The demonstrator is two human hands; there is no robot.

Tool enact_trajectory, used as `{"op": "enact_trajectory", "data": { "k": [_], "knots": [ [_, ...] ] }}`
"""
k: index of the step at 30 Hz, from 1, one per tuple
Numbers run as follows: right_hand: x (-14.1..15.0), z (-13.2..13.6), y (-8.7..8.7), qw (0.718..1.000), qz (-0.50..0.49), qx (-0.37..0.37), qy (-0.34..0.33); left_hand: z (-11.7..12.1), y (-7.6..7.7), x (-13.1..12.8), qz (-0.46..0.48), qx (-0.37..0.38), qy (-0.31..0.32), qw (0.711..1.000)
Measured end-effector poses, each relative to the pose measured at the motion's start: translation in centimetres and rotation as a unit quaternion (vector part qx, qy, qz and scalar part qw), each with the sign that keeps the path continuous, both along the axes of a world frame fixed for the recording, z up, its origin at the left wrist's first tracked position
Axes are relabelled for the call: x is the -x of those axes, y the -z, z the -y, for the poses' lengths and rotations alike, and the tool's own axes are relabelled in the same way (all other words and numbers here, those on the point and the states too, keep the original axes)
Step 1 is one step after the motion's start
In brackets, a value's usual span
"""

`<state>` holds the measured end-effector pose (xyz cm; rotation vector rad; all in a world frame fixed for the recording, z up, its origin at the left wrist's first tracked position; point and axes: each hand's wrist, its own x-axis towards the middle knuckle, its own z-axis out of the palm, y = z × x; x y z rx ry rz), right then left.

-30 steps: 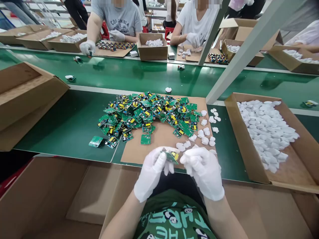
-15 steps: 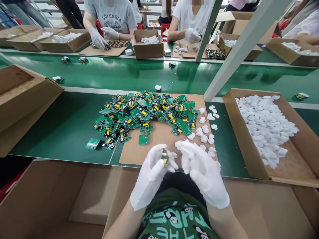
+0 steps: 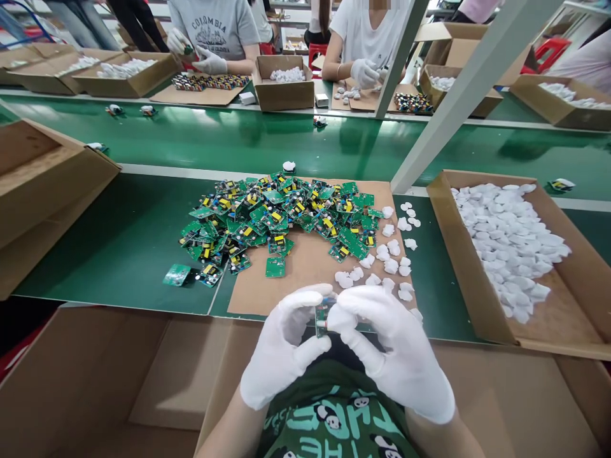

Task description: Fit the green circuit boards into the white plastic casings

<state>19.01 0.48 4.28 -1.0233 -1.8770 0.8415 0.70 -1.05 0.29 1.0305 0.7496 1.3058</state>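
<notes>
Looking through the head camera from my end, I find the board (image 3: 321, 319) raised between the two gloved hands, above the near edge of the cardboard (image 3: 260, 294). The left hand (image 3: 291, 346) grasps it, fingers at the upper end and thumb near the lower, with the board tilted on edge. The right hand (image 3: 389, 350) has its fingertips bunched against the board's near-right side; I cannot tell whether they pinch a part of it, a white piece, or merely touch.

I judge the board light and stiff, with the parts standing on it the fragile bit. I would take it by opposite edges, as the left hand seems to, and keep pressure off those parts. Smooth edges could slip a little in fabric gloves, so a steady but gentle pinch should suit.

More boards lie heaped in the pile (image 3: 274, 219) beyond the hands. Loose white pieces (image 3: 391, 266) are scattered right of it, probably soft and very light, best picked by the rim. Many more fill the box (image 3: 458, 264) at far right.
</notes>
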Motion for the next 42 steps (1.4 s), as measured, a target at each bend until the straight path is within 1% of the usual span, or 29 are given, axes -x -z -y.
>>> {"op": "enact_trajectory", "data": {
  "k": [3, 4, 5, 8, 10, 13, 15, 16, 17, 20, 22, 24, 26, 27, 30, 32, 36, 38, 40, 42],
  "knots": [
    [-0.2, 0.0, -0.2, 0.996, -0.031, 0.084, -0.009, 0.1, 0.3, 0.3, -0.004, -0.001, 0.006, 1.0],
    [-0.1, 0.1, -0.2, 0.994, -0.042, 0.096, -0.012, 0.2, 0.4, 0.3, -0.009, 0.001, 0.006, 1.0],
    [0.0, 0.1, 0.0, 0.995, -0.048, 0.091, -0.015, 0.3, 0.5, 0.2, -0.016, 0.001, 0.004, 1.0],
    [0.3, 0.0, 0.8, 0.998, -0.053, 0.029, -0.021, 0.5, 0.4, -0.1, -0.029, 0.009, -0.01, 1.0],
    [0.6, -0.2, 1.6, 0.997, -0.073, -0.011, -0.025, 0.7, 0.2, -0.5, -0.005, 0.018, -0.017, 1.0],
    [0.6, -0.4, 2.5, 0.993, -0.091, -0.068, -0.009, 0.7, 0.1, -0.8, 0.095, 0.024, 0.013, 0.995],
    [0.4, -0.4, 2.4, 0.993, -0.073, -0.09, 0.0, 0.5, 0.1, -0.7, 0.16, 0.054, 0.031, 0.985],
    [0.3, -0.5, 2.1, 0.994, -0.053, -0.094, -0.004, 0.3, 0.2, -0.5, 0.169, 0.079, 0.036, 0.982],
    [0.3, -0.6, 1.7, 0.995, -0.028, -0.095, -0.014, 0.2, 0.3, -0.3, 0.155, 0.102, 0.045, 0.982],
    [0.1, -1.0, 0.7, 0.991, 0.045, -0.11, -0.06, -0.3, 0.1, 0.1, 0.024, 0.128, 0.116, 0.985],
    [0.1, -1.5, 0.6, 0.985, 0.047, -0.138, -0.096, -0.5, -0.4, 0.2, -0.035, 0.137, 0.163, 0.977],
    [0.1, -1.9, 0.9, 0.977, 0.021, -0.168, -0.131, -0.4, -1.0, 0.0, -0.028, 0.153, 0.173, 0.973],
    [0.1, -2.3, 1.6, 0.97, -0.009, -0.188, -0.157, -0.2, -1.5, -0.5, 0.001, 0.168, 0.159, 0.973],
    [0.2, -2.4, 2.0, 0.968, -0.022, -0.198, -0.156, 0.0, -1.6, -0.7, 0.016, 0.174, 0.15, 0.973],
    [0.3, -2.3, 2.5, 0.964, -0.054, -0.232, -0.12, 0.6, -1.6, -1.4, 0.052, 0.196, 0.137, 0.97],
    [0.5, -2.1, 2.2, 0.964, -0.046, -0.243, -0.1, 1.0, -1.3, -1.7, 0.069, 0.207, 0.14, 0.966],
    [0.8, -1.6, 1.4, 0.965, -0.026, -0.247, -0.085, 1.4, -1.1, -1.7, 0.104, 0.219, 0.167, 0.956],
    [0.7, -1.4, 1.4, 0.967, -0.026, -0.239, -0.084, 1.1, -1.5, -1.6, 0.089, 0.208, 0.18, 0.957],
    [0.6, -1.4, 1.8, 0.972, -0.039, -0.216, -0.086, 0.7, -2.2, -1.4, 0.04, 0.189, 0.199, 0.961],
    [0.3, -1.5, 2.3, 0.975, -0.049, -0.2, -0.084, 0.3, -2.9, -1.4, -0.016, 0.18, 0.22, 0.959]
  ]
}}
